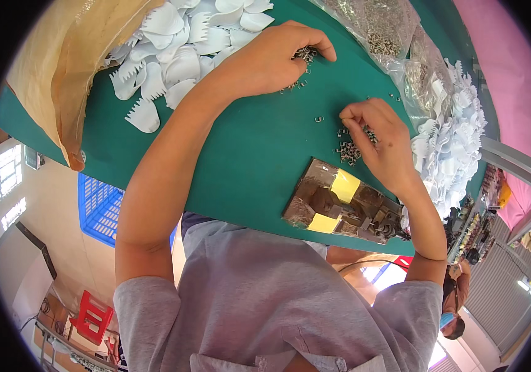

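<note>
At the far middle of the green table, my left hand (271, 59) is curled around a cluster of small metal clips (305, 54); a few more lie loose beside its thumb. My right hand (382, 139) is closed in a pinch, thumb and forefinger together. Whatever sits between those fingertips is too small to make out. A second heap of metal clips (348, 152) lies under and beside the right palm, with a single clip (319, 119) to its left. Nearer me rests a dark metal fixture (321, 199) with yellow patches, touched by neither hand.
White comb-edged plastic pieces (181, 62) are heaped at the far left beside a tan sack (61, 68). More white pieces (448, 142) pile up beyond my right forearm. A clear bag of metal clips (383, 37) lies far right. A blue basket (99, 208) stands below the table's left edge.
</note>
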